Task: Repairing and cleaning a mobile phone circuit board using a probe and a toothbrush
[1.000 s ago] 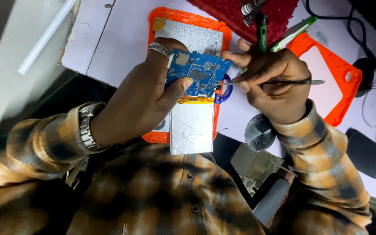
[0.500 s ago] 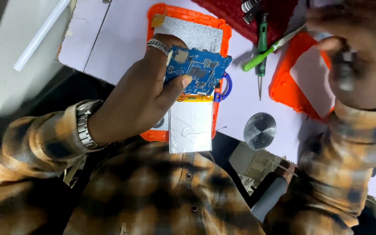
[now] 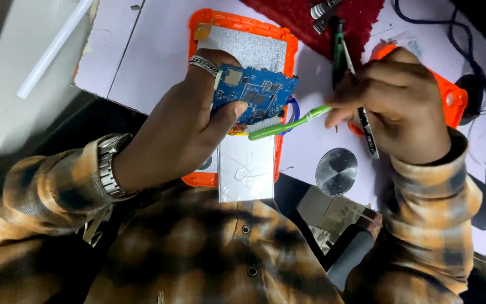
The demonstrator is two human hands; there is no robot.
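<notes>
I pinched the blue circuit board (image 3: pixel 256 95) in my left hand (image 3: pixel 184 132); my right hand (image 3: pixel 397 110) gripped the green toothbrush (image 3: pixel 285 125), bristles at the board's five o'clock edge — light strokes seemed best.

A white tube (image 3: pixel 52 50) lies at the table edge, a red mat (image 3: pixel 299 17) and black cables (image 3: pixel 479 50) farther off.

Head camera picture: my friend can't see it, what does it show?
A left hand holds a blue circuit board while the right hand touches a green toothbrush to its edge. Below them lies an orange-cased tablet with a silver battery.
</notes>
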